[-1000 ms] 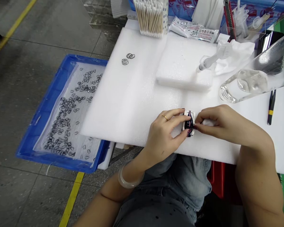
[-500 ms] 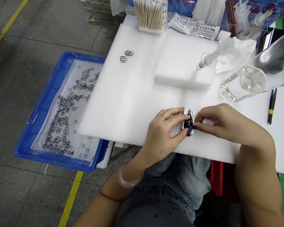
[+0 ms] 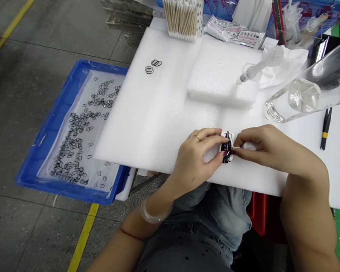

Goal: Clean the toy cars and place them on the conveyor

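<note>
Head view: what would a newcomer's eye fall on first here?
Probably the blue tray at the left, its white sheet strewn with small dark-edged pieces. Next, near the front edge of the white foam board, the left hand grips a small dark-and-white object, the right hand close beside it. Cotton swabs stand out at the board's far edge.

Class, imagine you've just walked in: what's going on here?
A person's left hand steadies a small white-and-dark piece over a white foam board. The right hand is right beside it, pinching something pale, mostly hidden by the fingers. A few thin dark loops lie on the board; many similar ones are in the blue tray. Tweezers lie unused at the right.
</note>
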The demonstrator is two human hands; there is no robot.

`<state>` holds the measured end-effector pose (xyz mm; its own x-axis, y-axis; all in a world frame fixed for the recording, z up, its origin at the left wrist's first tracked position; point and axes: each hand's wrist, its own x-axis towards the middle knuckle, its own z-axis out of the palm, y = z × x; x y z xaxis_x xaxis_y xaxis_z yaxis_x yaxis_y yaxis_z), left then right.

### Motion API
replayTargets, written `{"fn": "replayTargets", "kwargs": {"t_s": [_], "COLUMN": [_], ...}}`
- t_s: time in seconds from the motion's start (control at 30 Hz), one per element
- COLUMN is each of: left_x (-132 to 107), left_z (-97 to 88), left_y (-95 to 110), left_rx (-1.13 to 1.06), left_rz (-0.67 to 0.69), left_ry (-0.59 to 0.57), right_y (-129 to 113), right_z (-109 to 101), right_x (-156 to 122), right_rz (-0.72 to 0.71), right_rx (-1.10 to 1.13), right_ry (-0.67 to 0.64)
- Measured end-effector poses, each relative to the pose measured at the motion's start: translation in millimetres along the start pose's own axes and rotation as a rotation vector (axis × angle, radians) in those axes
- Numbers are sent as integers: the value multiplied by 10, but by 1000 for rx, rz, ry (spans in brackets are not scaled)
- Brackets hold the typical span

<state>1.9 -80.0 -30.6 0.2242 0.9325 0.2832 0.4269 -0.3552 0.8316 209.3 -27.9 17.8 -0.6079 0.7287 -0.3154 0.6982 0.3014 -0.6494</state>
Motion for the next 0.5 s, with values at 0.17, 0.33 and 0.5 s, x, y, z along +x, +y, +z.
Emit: {"fn": "replayTargets", "kwargs": {"t_s": [0.17,0.33,0.5], "left_x": [2,67,293], "left_z": [20,-118,-270], "left_y": [16,-4,-11], "left_rx": [5,17,167], "left_rz": [-13,-35,239], "left_ry": [-3,-157,-565], "right_y": [-7,-12,55], "right_z": [20,-9,-82], "right_x": [8,-29,-116], "right_rz": [5,11,29], "right_rx": [2,59,83], "right_ry": [12,-8,-30]}}
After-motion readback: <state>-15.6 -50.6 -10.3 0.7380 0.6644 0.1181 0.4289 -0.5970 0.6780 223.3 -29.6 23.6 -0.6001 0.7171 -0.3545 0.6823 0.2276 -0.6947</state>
